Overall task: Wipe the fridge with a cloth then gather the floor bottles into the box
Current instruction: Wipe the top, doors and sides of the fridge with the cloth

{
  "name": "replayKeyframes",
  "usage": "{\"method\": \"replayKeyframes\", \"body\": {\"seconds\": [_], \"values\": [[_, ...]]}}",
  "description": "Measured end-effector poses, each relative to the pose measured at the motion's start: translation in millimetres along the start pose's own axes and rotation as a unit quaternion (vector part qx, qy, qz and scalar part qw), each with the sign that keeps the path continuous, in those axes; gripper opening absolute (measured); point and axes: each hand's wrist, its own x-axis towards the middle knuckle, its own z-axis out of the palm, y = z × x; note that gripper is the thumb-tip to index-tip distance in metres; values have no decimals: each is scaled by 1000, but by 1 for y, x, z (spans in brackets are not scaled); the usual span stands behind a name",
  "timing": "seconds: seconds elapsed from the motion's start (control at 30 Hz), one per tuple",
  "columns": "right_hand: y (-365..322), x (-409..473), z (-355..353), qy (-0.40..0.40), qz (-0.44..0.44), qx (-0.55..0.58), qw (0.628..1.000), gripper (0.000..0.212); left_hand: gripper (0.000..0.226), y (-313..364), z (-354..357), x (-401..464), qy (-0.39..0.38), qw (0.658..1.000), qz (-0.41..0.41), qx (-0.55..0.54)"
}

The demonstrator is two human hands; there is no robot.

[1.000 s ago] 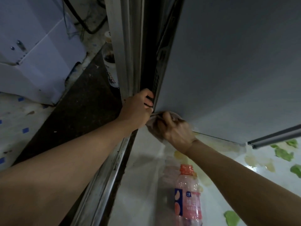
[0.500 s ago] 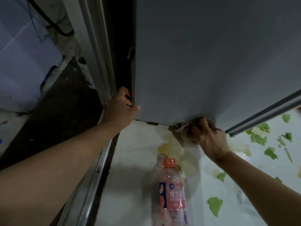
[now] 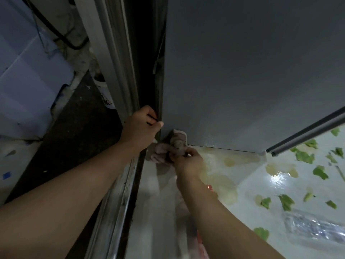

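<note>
Item: fridge (image 3: 242,71) wipe, lower left corner; right hand (image 3: 188,161) grip closed on bunched cloth (image 3: 173,146), pressed at bottom edge; left hand (image 3: 140,128) fingers curled round fridge's side edge, bracing. Advice: keep cloth flat, work along edge w/ firm pressure. Nearby: clear bottle (image 3: 315,228) on floor (image 3: 233,174), right; pink-label bottle (image 3: 201,245) under right forearm, blurred; box not in view.

Both bare forearms extend forward and downward, converging. Left hand (image 3: 141,126) is curled, fingers hooked out of sight around an edge, thumb tip pointing right. Right hand (image 3: 188,161) sits just below and right of it, fingers closed in a pinching grip, wrist slightly bent.
</note>
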Motion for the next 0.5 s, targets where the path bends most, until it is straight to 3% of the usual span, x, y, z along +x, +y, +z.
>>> {"method": "replayKeyframes", "body": {"seconds": [0.1, 0.23, 0.5], "values": [[-2, 3, 28, 8, 85, 108, 990, 38, 15, 0, -1, 1, -1, 1000, -4, -9], [-11, 9, 48, 47, 128, 200, 970, 38, 16, 2, -2, 2, -7, 1000, -4, -9], [-10, 24, 32, 82, 103, 131, 983, 31, 14, 9, -5, -5, -13, 1000, -6, 17]]}}
